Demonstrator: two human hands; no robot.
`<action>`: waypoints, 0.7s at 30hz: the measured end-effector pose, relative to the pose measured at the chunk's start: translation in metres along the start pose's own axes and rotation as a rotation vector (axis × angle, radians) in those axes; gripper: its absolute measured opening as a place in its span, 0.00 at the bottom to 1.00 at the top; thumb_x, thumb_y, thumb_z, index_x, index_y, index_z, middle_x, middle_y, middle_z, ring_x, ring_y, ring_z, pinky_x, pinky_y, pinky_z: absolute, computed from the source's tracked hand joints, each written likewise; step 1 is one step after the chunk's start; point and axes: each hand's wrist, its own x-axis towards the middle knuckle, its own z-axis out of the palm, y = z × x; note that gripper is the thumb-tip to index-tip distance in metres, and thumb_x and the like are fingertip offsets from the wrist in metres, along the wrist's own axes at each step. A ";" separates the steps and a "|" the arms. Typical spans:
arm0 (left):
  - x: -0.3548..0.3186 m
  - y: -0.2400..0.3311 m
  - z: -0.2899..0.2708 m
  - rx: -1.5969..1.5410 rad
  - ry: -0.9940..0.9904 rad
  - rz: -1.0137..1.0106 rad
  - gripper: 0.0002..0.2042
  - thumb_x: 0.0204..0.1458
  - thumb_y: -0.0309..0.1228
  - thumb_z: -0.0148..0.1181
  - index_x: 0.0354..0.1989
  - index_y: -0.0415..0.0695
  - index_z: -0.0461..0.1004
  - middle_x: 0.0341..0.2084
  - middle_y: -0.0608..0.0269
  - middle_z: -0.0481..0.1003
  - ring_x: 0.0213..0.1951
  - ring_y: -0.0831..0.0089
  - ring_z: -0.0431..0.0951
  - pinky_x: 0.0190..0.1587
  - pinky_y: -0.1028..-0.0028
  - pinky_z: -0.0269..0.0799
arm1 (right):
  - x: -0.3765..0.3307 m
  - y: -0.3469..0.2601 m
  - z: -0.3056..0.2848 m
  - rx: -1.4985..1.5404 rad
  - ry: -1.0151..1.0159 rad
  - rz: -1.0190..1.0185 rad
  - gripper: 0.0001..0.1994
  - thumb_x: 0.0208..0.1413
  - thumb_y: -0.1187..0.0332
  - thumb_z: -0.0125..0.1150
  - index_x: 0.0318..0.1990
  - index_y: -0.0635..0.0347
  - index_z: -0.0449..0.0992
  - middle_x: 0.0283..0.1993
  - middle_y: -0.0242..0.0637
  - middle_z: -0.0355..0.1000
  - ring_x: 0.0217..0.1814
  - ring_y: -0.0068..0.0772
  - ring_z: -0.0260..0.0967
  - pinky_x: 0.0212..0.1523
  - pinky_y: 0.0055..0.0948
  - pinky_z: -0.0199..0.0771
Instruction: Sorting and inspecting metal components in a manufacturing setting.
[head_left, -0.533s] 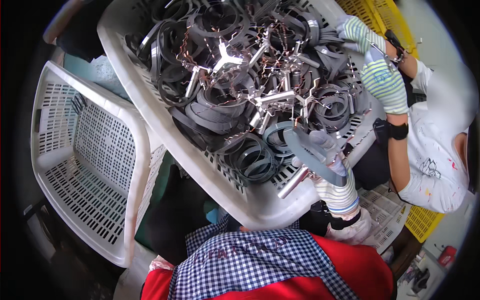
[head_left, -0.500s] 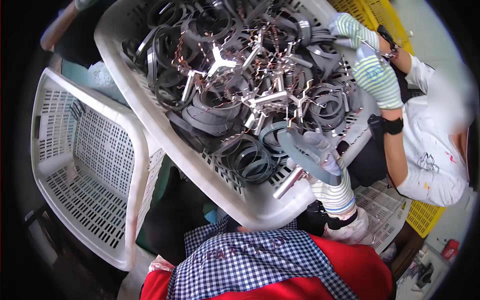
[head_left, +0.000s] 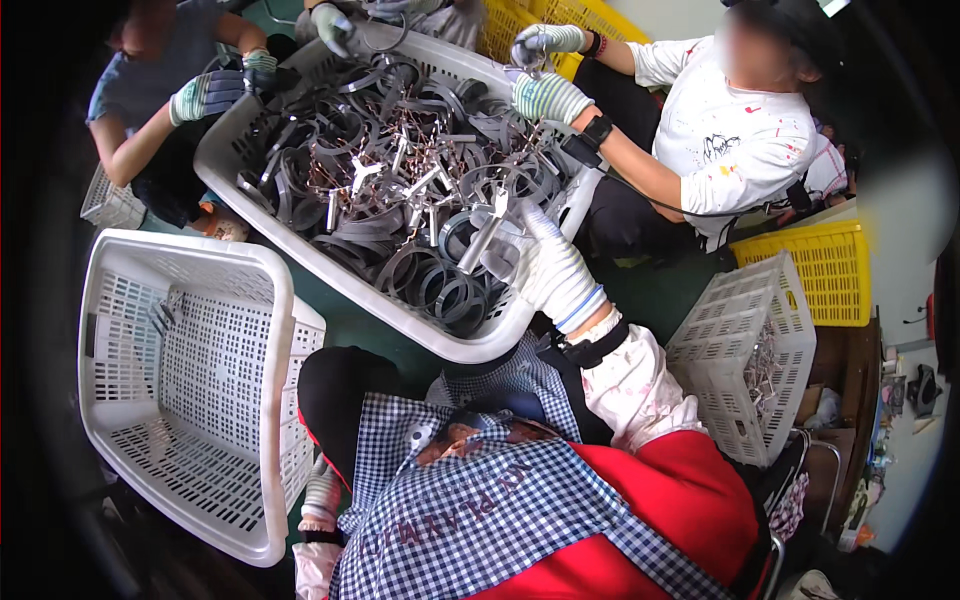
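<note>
My right hand (head_left: pixel 552 268), in a striped knit glove with grey fingertips, reaches over the near right rim of a large white crate (head_left: pixel 400 318). Its fingers are closed on a silver metal bar piece (head_left: pixel 484 245), which tilts above the contents. Inside the crate lie many grey flat rings (head_left: pixel 450 298), heaped with silver three-armed pieces (head_left: pixel 365 174) and copper-coloured twisted strips. Low at the left, beside my checked apron, is my gloved left hand (head_left: pixel 321 492). My leg and apron partly cover it, and its fingers cannot be made out.
A white perforated basket (head_left: pixel 285 400) stands tilted at left, a few small metal pieces inside. Right of me is another white basket (head_left: pixel 745 345) with copper-coloured scraps, before a yellow crate (head_left: pixel 815 265). Co-workers' gloved hands (head_left: pixel 553 97) (head_left: pixel 208 96) work around the big crate's far side.
The view has swung, bringing in more co-workers and my left hand. A grey ring that hung over my right hand no longer shows there; the silver piece remains in its fingers.
</note>
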 end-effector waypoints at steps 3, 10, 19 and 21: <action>-0.029 0.241 0.087 0.501 0.301 0.089 0.15 0.63 0.25 0.48 0.56 0.34 0.71 0.46 0.58 0.76 0.50 0.70 0.73 0.56 0.72 0.67 | -0.023 -0.004 0.001 -0.055 -0.023 -0.042 0.19 0.65 0.52 0.53 0.55 0.53 0.73 0.56 0.47 0.73 0.54 0.41 0.74 0.49 0.38 0.80; -0.004 0.406 0.213 0.170 -0.085 0.589 0.38 0.56 0.28 0.62 0.72 0.40 0.46 0.52 0.51 0.71 0.47 0.69 0.76 0.51 0.71 0.73 | -0.041 0.079 0.007 -0.271 -0.077 -0.099 0.21 0.61 0.56 0.62 0.59 0.53 0.71 0.55 0.31 0.73 0.48 0.29 0.75 0.49 0.29 0.78; 0.030 0.381 0.266 0.200 -0.264 0.380 0.24 0.64 0.26 0.50 0.68 0.40 0.57 0.35 0.68 0.75 0.28 0.86 0.67 0.31 0.83 0.66 | -0.164 0.110 0.015 -0.957 -0.065 -0.302 0.37 0.58 0.57 0.65 0.68 0.63 0.54 0.60 0.46 0.68 0.58 0.34 0.70 0.58 0.34 0.71; 0.029 0.373 0.252 0.110 -0.167 0.412 0.23 0.64 0.27 0.50 0.68 0.41 0.58 0.33 0.70 0.73 0.26 0.87 0.66 0.28 0.84 0.65 | -0.184 0.093 -0.028 -1.675 -0.104 -0.336 0.25 0.54 0.58 0.66 0.56 0.60 0.72 0.51 0.48 0.75 0.54 0.53 0.72 0.57 0.43 0.70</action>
